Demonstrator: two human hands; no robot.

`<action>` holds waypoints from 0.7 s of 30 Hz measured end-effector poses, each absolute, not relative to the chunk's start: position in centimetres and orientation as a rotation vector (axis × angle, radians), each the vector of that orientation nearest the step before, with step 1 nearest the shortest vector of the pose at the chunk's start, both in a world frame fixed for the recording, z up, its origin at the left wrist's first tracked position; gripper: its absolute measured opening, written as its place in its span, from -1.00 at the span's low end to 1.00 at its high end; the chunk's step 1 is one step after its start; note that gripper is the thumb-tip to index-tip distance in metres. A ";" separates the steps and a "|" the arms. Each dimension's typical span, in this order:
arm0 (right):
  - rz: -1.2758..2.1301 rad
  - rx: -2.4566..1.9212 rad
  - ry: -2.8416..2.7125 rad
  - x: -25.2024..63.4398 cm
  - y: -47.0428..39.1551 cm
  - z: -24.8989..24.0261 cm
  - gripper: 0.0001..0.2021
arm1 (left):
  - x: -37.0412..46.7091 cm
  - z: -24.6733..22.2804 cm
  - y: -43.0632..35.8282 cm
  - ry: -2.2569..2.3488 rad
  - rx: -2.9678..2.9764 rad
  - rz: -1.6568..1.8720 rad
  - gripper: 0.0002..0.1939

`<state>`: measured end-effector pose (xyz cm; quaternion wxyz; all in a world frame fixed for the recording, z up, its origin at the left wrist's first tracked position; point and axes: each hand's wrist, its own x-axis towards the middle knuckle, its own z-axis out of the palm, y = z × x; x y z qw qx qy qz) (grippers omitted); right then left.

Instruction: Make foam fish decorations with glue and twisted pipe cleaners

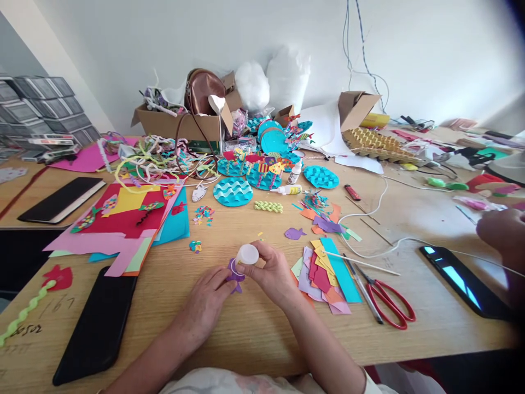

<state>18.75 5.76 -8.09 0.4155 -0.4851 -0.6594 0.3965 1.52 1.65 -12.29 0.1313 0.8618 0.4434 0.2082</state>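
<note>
A small white glue bottle [248,255] is gripped in my right hand [273,271], its bottom end turned up toward the camera. Beneath it lies a purple paper fish [235,278] on the wooden table [164,317]. The fingers of my left hand [209,293] press on the fish's left edge. Where the bottle's tip meets the fish is hidden. Up and to the right rests another purple fish [295,233]. Small piles of coloured paper bits [204,215] lie beyond my left hand.
Paper strips [342,273], red-handled scissors [389,303] and a pen lie right of my hands. A phone [463,282] is farther right, near another person's hand [502,232]. Coloured sheets and a black case [96,328] are left. Blue discs [233,192] stand behind.
</note>
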 end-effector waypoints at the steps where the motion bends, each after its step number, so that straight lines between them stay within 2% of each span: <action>1: 0.983 -1.225 -1.646 18.7 5.8 -8.2 -0.80 | 1.5 -12.2 1.7 1.282 2.484 0.600 -0.70; 15: 1.021 -1.212 -1.663 18.6 5.8 -8.1 -0.76 | 1.4 -12.0 1.7 1.265 2.520 0.582 -0.58; 21: 1.007 -1.191 -1.642 18.5 6.0 -8.2 -0.77 | 1.5 -11.9 1.7 1.258 2.515 0.591 -0.64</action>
